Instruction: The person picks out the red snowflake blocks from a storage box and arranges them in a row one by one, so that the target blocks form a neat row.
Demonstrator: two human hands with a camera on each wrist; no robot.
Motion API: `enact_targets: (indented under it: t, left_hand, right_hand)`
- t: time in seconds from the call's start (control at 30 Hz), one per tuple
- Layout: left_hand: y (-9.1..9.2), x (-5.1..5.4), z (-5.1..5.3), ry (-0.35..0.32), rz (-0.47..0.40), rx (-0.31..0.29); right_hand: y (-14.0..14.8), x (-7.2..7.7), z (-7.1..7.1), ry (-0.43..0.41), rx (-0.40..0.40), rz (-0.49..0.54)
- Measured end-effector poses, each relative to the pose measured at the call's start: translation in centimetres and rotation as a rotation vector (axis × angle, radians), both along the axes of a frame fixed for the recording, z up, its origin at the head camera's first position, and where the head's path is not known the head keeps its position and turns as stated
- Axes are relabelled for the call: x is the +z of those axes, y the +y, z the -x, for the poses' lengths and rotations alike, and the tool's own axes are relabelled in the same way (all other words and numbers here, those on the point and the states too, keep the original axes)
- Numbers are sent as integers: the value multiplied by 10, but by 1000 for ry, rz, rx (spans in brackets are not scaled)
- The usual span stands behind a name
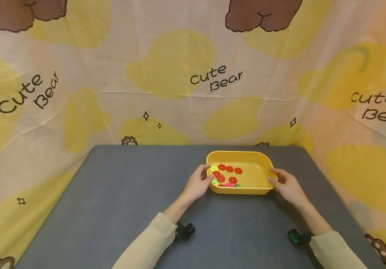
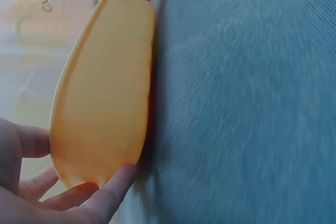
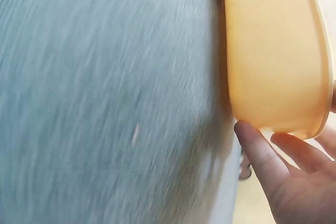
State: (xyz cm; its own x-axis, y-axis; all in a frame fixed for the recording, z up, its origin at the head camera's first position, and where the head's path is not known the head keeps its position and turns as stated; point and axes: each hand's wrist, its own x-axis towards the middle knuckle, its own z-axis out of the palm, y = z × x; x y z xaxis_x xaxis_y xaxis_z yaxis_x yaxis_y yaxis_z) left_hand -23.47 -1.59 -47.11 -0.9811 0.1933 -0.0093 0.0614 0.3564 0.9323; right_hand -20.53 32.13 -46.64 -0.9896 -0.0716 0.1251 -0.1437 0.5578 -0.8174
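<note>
Wrist views show fingertips (image 3: pixel 247 132) at the bottom edge of the smooth, round-cornered yellow tray (image 1: pixel 246 191), which the head view misses. Left hand (image 1: pixel 197 185) grips its 9 o'clock end, right hand (image 1: pixel 289 188) its 3 o'clock end; can't tell if the base touches down. Only the head view shows the flower-shaped pieces (image 1: pixel 229 169) inside, mostly red, toward 9. Tray's about 1 o'clock on the grey table (image 1: pixel 129 194), near the far edge, more room toward 9. Creased printed cloth (image 1: pixel 179 48) behind.

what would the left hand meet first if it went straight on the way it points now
The yellow, rounded-rectangular, plastic-looking tray, at once: the left hand grips its left end. Past that end, red and yellow-green flower-shaped pieces probably follow, though depth is unclear.
</note>
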Motion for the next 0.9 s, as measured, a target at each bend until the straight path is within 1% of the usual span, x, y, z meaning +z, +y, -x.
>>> enact_targets:
  t: [0.2,0.3,0.47,0.57,0.7,0.9]
  left_hand:
    - [-27,10,-4,-21,-24,16]
    - [-40,14,-7,-24,-33,13]
    - [-61,19,-14,-34,-26,39]
    - [-74,20,-18,-26,-32,57]
    - [-92,20,-22,-21,-51,75]
    - [-120,19,-24,-25,-65,88]
  right_hand:
    - [-25,4,1,22,-10,-18]
    - [-38,6,2,28,-16,-16]
    - [-59,8,4,40,-13,-20]
    - [-72,10,5,48,-12,-12]
    - [-90,12,7,43,4,25]
    - [-115,11,9,40,35,63]
